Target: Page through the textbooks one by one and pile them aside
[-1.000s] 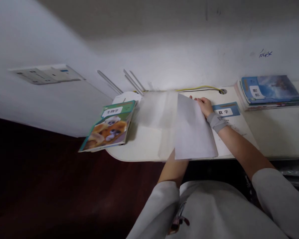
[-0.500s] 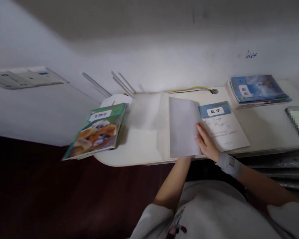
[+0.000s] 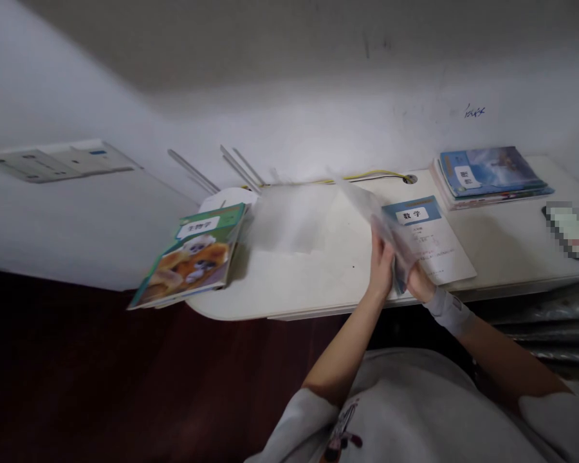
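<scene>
A thin, pale book (image 3: 374,209), blurred by motion, stands tilted on edge over the desk. My left hand (image 3: 381,263) presses against its left face with the fingers pointing up. My right hand (image 3: 421,283) grips its lower right side, its fingers partly hidden behind it. A little blue shows at the book's lower end. Just to the right and partly behind it lies a maths textbook (image 3: 434,247) with a blue and white cover. A translucent, plastic-looking sheet (image 3: 289,222) rests on the desk to the left.
A biology textbook (image 3: 188,257) overhangs the left edge of the white desk (image 3: 270,289). Stacked books (image 3: 492,173) and a phone (image 3: 572,231) sit at the right. Grey rods (image 3: 241,167) and a yellow cable (image 3: 376,174) are by the wall, with a switch panel (image 3: 62,161) at left.
The pale book has gone from lying flat to standing tilted. My left hand has come up from beneath it onto its left face; my right hand has shifted down and slightly right.
</scene>
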A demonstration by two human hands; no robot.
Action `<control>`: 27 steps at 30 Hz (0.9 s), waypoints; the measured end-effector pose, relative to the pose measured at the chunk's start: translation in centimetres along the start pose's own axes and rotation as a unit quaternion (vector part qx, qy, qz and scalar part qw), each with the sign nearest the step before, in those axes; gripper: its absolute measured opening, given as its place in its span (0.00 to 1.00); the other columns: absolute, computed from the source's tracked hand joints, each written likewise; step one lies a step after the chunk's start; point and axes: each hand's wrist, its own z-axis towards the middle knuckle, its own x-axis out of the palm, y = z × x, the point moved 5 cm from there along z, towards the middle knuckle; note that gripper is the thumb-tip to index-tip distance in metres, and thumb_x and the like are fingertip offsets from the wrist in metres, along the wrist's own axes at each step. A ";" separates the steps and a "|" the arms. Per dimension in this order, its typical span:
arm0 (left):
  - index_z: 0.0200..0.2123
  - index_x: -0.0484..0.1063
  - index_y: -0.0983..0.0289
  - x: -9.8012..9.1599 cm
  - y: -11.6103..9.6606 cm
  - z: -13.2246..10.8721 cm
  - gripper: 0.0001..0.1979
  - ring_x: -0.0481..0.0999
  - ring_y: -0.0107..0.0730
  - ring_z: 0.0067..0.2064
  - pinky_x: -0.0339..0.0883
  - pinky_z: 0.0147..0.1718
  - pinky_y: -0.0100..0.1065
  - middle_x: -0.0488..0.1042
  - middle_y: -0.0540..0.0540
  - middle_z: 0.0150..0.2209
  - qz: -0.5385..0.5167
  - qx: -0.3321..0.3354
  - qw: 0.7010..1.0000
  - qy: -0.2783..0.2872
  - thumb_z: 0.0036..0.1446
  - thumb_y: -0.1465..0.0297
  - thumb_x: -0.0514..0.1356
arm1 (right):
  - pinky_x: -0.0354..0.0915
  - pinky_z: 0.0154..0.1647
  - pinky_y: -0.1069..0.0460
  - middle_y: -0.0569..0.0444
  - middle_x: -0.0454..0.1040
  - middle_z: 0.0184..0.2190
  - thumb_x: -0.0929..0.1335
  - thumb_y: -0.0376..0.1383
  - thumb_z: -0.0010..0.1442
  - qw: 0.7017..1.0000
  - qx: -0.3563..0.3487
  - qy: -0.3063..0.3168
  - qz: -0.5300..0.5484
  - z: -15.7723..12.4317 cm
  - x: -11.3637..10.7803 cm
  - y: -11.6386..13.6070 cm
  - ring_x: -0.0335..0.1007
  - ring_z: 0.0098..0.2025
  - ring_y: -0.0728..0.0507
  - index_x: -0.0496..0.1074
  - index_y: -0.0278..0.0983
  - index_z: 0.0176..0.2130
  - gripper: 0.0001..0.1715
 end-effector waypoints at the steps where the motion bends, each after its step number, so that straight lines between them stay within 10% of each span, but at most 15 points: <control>1: 0.65 0.52 0.53 0.8 -0.9 0.4 0.45 0.37 0.43 0.69 0.35 0.67 0.38 0.43 0.49 0.69 0.038 0.046 0.998 0.021 0.47 0.43 0.60 | 0.53 0.65 0.40 0.54 0.59 0.64 0.53 0.62 0.60 0.997 0.021 -0.035 0.061 0.0 -0.8 0.1 0.52 0.66 0.39 0.57 0.45 0.63 0.41; 6: 0.67 0.45 0.53 5.7 -4.1 4.5 0.35 0.35 0.42 0.70 0.31 0.66 0.47 0.40 0.51 0.70 0.278 0.197 0.931 0.128 0.60 0.47 0.47 | 0.64 0.56 0.38 0.55 0.66 0.59 0.53 0.66 0.56 0.972 0.075 -0.126 0.186 -0.6 -6.2 2.7 0.62 0.60 0.38 0.64 0.50 0.57 0.41; 14: 0.66 0.47 0.57 12.2 1.6 7.6 0.31 0.48 0.53 0.67 0.45 0.60 0.61 0.53 0.60 0.67 0.600 0.116 0.731 0.305 0.63 0.54 0.48 | 0.71 0.42 0.47 0.54 0.73 0.52 0.69 0.54 0.52 0.961 0.102 -0.251 0.058 -3.5 -15.0 3.6 0.71 0.50 0.43 0.68 0.49 0.51 0.29; 18: 0.63 0.55 0.62 9.5 0.3 10.5 0.27 0.56 0.42 0.65 0.51 0.60 0.45 0.58 0.61 0.64 0.607 0.181 0.735 0.242 0.62 0.62 0.52 | 0.68 0.38 0.50 0.57 0.76 0.31 0.74 0.44 0.48 0.953 0.119 -0.264 -0.088 -4.7 -17.1 2.3 0.71 0.33 0.48 0.69 0.40 0.50 0.30; 22: 0.55 0.65 0.66 3.4 -0.4 15.7 0.20 0.65 0.43 0.58 0.58 0.53 0.39 0.67 0.65 0.58 0.632 0.053 0.767 0.099 0.62 0.65 0.52 | 0.67 0.37 0.50 0.60 0.71 0.24 0.72 0.43 0.49 0.949 0.088 -0.257 -0.160 -4.6 -17.6 2.8 0.67 0.28 0.49 0.72 0.37 0.46 0.25; 27: 0.31 0.74 0.64 -1.1 0.5 16.7 0.12 0.73 0.36 0.35 0.61 0.34 0.32 0.77 0.58 0.33 0.620 -0.007 0.774 0.132 0.59 0.63 0.55 | 0.67 0.40 0.47 0.55 0.75 0.30 0.70 0.44 0.50 0.932 0.071 -0.271 -0.231 -4.0 -18.2 2.8 0.70 0.33 0.46 0.75 0.36 0.40 0.19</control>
